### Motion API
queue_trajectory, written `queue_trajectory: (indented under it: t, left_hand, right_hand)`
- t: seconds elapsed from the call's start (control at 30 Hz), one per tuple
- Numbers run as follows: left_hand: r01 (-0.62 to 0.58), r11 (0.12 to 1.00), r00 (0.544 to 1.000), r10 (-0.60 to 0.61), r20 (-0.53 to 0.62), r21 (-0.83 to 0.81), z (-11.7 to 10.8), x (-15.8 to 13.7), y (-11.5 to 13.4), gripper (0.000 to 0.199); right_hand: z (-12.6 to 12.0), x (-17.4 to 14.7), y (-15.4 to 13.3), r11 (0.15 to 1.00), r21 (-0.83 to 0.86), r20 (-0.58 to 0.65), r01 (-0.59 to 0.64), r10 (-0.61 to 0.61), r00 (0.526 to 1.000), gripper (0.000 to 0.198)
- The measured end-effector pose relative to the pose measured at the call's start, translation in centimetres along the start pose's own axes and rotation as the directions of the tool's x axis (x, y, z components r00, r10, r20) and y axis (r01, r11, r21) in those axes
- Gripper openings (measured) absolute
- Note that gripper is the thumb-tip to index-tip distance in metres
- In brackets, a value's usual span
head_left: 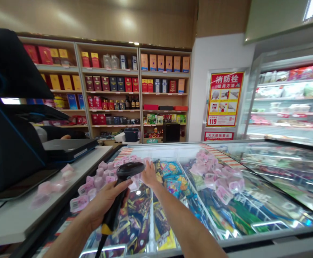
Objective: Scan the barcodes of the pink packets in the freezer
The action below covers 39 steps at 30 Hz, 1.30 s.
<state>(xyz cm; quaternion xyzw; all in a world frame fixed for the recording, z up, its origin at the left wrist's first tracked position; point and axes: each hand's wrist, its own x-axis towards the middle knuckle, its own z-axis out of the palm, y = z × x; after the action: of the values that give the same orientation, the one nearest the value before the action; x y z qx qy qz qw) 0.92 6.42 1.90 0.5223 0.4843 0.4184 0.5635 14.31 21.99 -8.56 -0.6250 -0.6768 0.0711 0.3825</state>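
My left hand [105, 200] is wrapped round the grip of a black barcode scanner [131, 169] with a yellow band low on its handle. The scanner's head points away over the freezer's glass lid. Just right of it, my right hand [149, 175] is stretched forward with its fingers curled on a small pink cup [146, 160]; the scanner head partly hides this grasp. Many more pink cups with barcode labels [98, 181] lie loosely on the glass to the left. A second heap of pink cups [217, 175] rests on the glass to the right.
Below the glass, wire dividers separate packaged frozen goods [172, 179]. A white counter [11, 222] at left carries a black checkout terminal [13, 107] and several pink cups [51, 187]. Behind stand shelves of boxes [113, 84]; a lit display fridge [293, 96] is at right.
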Motion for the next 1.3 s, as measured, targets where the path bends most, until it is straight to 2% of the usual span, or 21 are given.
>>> queue_trajectory:
  t: [0.1, 0.13, 0.2, 0.27, 0.33, 0.43, 0.53, 0.57, 0.63, 0.67, 0.7, 0.77, 0.83, 0.87, 0.9, 0.93, 1.0, 1.17, 1.3]
  left_hand:
    - [-0.004, 1.000, 1.000, 0.004, 0.030, 0.016, 1.0, 0.2, 0.3, 0.029]
    - [-0.008, 1.000, 0.999, 0.007, 0.046, 0.018, 1.4, 0.4, 0.3, 0.029]
    - [-0.008, 1.000, 0.997, 0.007, 0.079, 0.006, 2.3, 0.9, 0.4, 0.029]
    - [-0.003, 1.000, 0.995, 0.005, 0.099, -0.018, 3.1, 1.3, 0.4, 0.028]
    - [0.001, 1.000, 0.994, 0.002, 0.110, -0.026, 3.6, 1.5, 0.3, 0.029]
    - [-0.014, 1.000, 0.993, 0.016, 0.118, -0.024, 4.0, 1.4, 0.2, 0.029]
    - [-0.005, 1.000, 0.993, 0.006, 0.119, -0.014, 3.9, 1.0, 0.3, 0.028]
    - [0.006, 1.000, 0.993, -0.004, 0.118, -0.011, 3.9, 0.9, 0.4, 0.028]
    - [0.023, 1.000, 0.993, -0.022, 0.115, -0.010, 3.9, 0.7, 0.6, 0.028]
    - [0.026, 1.000, 0.993, -0.025, 0.116, -0.008, 3.9, 0.6, 0.7, 0.028]
    - [0.024, 1.000, 0.993, -0.024, 0.119, -0.003, 3.9, 0.4, 0.8, 0.028]
    - [0.013, 1.000, 0.992, -0.015, 0.126, 0.014, 3.9, 0.2, 1.0, 0.028]
    - [0.002, 1.000, 0.990, -0.006, 0.138, 0.029, 3.9, 0.0, 1.0, 0.028]
    - [-0.003, 0.999, 0.989, -0.002, 0.148, 0.035, 4.0, -0.1, 0.9, 0.028]
    - [-0.005, 0.999, 0.987, -0.002, 0.162, 0.043, 4.0, -0.1, 0.8, 0.029]
    - [-0.007, 0.999, 0.984, -0.003, 0.180, 0.051, 4.1, -0.2, 0.7, 0.029]
    - [-0.008, 0.998, 0.978, -0.005, 0.210, 0.062, 4.1, -0.2, 0.6, 0.029]
    - [-0.037, 0.996, 0.970, 0.017, 0.243, 0.078, 4.0, 0.1, 0.7, 0.028]
    - [-0.052, 0.993, 0.973, 0.027, 0.228, 0.107, 3.8, 0.2, 0.9, 0.031]
  right_hand:
    - [-3.9, -0.2, 2.4, 0.995, -0.089, -0.014, 0.037, -0.038, 0.999, 0.052]
    - [-5.7, -0.3, 3.9, 0.989, -0.146, -0.066, 0.022, -0.032, 0.997, 0.051]
    - [-9.7, -0.6, 7.5, 0.965, -0.250, -0.207, -0.079, 0.027, 0.978, 0.046]
    - [-13.3, -0.9, 10.9, 0.926, -0.315, -0.331, -0.210, 0.100, 0.938, 0.040]
    - [-15.6, -1.1, 13.5, 0.910, -0.320, -0.321, -0.265, 0.159, 0.934, 0.029]
    - [-16.6, -1.5, 15.1, 0.941, -0.272, -0.220, -0.203, 0.144, 0.965, 0.016]
    - [-15.7, -1.5, 14.8, 0.975, -0.207, -0.175, -0.081, 0.044, 0.984, 0.025]
    - [-15.3, -1.3, 14.5, 0.991, -0.121, -0.183, -0.057, 0.034, 0.983, 0.027]
    - [-14.5, -1.0, 13.8, 0.982, 0.184, -0.231, -0.044, 0.086, 0.969, 0.027]
    - [-14.2, -0.8, 13.5, 0.926, 0.373, -0.244, -0.055, 0.155, 0.957, 0.025]
    - [-13.9, -0.6, 13.1, 0.824, 0.563, -0.232, -0.070, 0.239, 0.943, 0.024]
    - [-13.4, -0.3, 12.5, 0.512, 0.855, -0.136, -0.085, 0.379, 0.915, 0.020]
    - [-13.2, -0.2, 12.1, 0.197, 0.977, -0.015, -0.078, 0.431, 0.902, 0.012]
    - [-13.1, -0.2, 12.0, 0.084, 0.994, 0.029, -0.073, 0.439, 0.898, 0.007]
    - [-13.0, -0.3, 11.8, 0.010, 0.997, 0.059, -0.071, 0.443, 0.895, 0.003]
    - [-13.0, -0.4, 11.7, -0.032, 0.997, 0.080, -0.074, 0.451, 0.889, 0.002]
    - [-12.9, -0.5, 11.6, -0.059, 0.995, 0.100, -0.082, 0.458, 0.884, 0.005]
    - [-12.6, -0.7, 11.1, -0.051, 0.996, 0.092, -0.077, 0.428, 0.899, 0.007]
    - [-12.0, -0.5, 10.3, -0.069, 0.992, 0.126, -0.107, 0.434, 0.892, 0.004]
